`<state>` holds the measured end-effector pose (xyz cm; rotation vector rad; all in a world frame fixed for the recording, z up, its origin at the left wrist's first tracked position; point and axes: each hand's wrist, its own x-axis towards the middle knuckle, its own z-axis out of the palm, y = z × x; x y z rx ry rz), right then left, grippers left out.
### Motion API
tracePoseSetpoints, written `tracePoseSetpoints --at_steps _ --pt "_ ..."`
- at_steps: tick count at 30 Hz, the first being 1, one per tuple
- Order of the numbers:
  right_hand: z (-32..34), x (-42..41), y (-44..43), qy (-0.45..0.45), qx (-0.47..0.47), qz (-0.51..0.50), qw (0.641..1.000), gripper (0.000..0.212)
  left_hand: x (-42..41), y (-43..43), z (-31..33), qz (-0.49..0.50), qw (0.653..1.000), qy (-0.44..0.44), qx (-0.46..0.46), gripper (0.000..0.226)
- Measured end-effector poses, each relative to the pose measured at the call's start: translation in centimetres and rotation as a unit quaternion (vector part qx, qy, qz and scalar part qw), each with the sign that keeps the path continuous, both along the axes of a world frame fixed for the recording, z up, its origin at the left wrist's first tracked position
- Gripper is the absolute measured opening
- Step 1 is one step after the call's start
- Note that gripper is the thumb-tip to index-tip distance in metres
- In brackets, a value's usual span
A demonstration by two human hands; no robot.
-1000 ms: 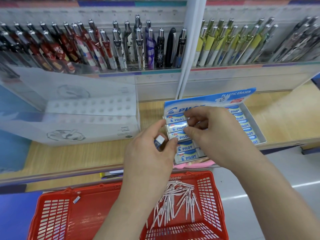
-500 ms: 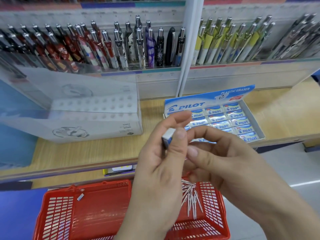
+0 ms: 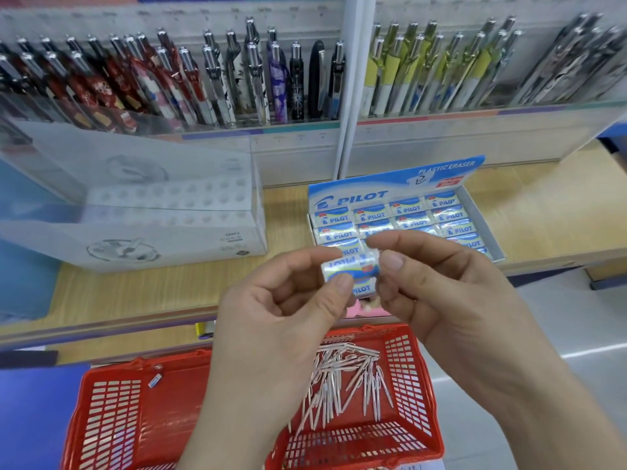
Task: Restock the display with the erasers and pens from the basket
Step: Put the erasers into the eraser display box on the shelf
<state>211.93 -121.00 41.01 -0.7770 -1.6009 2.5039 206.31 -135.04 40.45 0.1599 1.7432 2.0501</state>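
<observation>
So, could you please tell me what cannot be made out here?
Head view:
Eraser box, near rows: hidden behind the left hand, the right hand and the eraser they pinch.
Red basket, near end: cut off by the bottom edge.
Small blue item in the basket: too small to identify.

A stationery shop: racked pens [image 3: 217,79], red shopping basket [image 3: 112,418].

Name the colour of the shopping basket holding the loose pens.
The basket is red, with slotted walls; it shows best in the head view.
</observation>
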Motion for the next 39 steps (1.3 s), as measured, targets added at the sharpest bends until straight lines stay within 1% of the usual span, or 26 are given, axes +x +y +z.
tracePoseSetpoints --at_steps 3,4,6,8,9,11,12,15,17,19,20,21,23,24,27,28,29,34,37,39 --pt "-0.6 -0.3 -0.3 0.015 0.019 0.001 1.0 0.045 0.6 0.7 -0.3 0.009 1.0 0.002 -0.026 0.027" --pt "-0.7 -0.4 -0.5 0.018 0.021 -0.001 1.0 0.046 0.8 0.9 -0.3 0.008 0.999 0.005 -0.039 0.03" --pt "-0.8 -0.4 -0.7 0.008 0.018 -0.011 1.0 0.035 1.2 1.1 -0.6 -0.003 0.996 0.044 -0.083 0.036" --pt "-0.3 -0.3 -0.4 -0.012 0.055 0.002 0.998 0.024 1.4 1.0 -0.6 -0.019 0.986 0.103 -0.127 0.024" --pt "0.0 -0.3 -0.1 -0.018 0.085 0.015 0.996 0.023 1.3 0.9 -0.5 -0.017 0.984 0.12 -0.132 0.021" --pt "0.6 -0.2 0.5 -0.026 0.126 0.051 0.99 0.028 0.8 0.6 -0.2 -0.029 0.989 0.109 -0.097 0.023" --pt "0.8 -0.3 0.7 -0.026 0.129 0.067 0.989 0.031 0.5 0.4 -0.1 -0.054 0.991 0.096 -0.081 0.026" --pt "1.2 -0.4 1.4 -0.025 0.118 0.098 0.988 0.032 -0.4 0.0 0.1 -0.113 0.984 0.104 -0.092 0.025" --pt "1.2 -0.4 1.7 -0.03 0.137 0.11 0.984 0.027 -0.8 -0.2 0.0 -0.104 0.986 0.093 -0.093 0.02" --pt "1.0 -0.5 2.1 -0.038 0.183 0.115 0.976 0.024 -1.1 -0.2 -0.4 -0.071 0.989 0.078 -0.102 0.02" --pt "0.8 -0.6 2.3 -0.043 0.222 0.12 0.967 0.021 -1.2 -0.2 -0.9 -0.055 0.988 0.082 -0.121 0.019" --pt "0.5 -0.7 2.4 -0.05 0.283 0.128 0.949 0.017 -1.2 -0.1 -1.3 -0.046 0.983 0.098 -0.149 0.016" --pt "-0.2 -1.0 2.5 -0.065 0.43 0.147 0.888 0.015 -1.0 0.2 -2.3 -0.026 0.968 0.144 -0.205 0.018" --pt "-0.5 -1.2 2.4 -0.066 0.481 0.152 0.861 0.016 -0.9 0.4 -2.7 -0.009 0.961 0.166 -0.223 0.021" --pt "-1.4 -1.7 2.1 -0.035 0.584 0.163 0.795 0.011 -0.4 1.0 -3.2 0.037 0.944 0.207 -0.256 0.024" --pt "-1.8 -1.8 2.0 -0.023 0.605 0.163 0.779 0.013 -0.3 1.1 -3.2 0.048 0.939 0.213 -0.265 0.023" --pt "-2.0 -1.9 1.9 -0.013 0.612 0.158 0.775 0.014 -0.3 1.2 -3.3 0.057 0.937 0.214 -0.27 0.02" --pt "-1.8 -2.2 1.6 -0.011 0.577 0.113 0.808 0.023 -0.3 1.3 -3.9 0.092 0.953 0.152 -0.244 0.013" --pt "-1.8 -2.3 1.5 -0.022 0.553 0.13 0.823 0.024 -0.3 1.6 -4.0 0.103 0.956 0.145 -0.234 0.016" --pt "-1.7 -2.3 1.9 -0.031 0.526 0.146 0.837 0.019 -0.2 1.8 -4.1 0.106 0.954 0.147 -0.24 0.019"
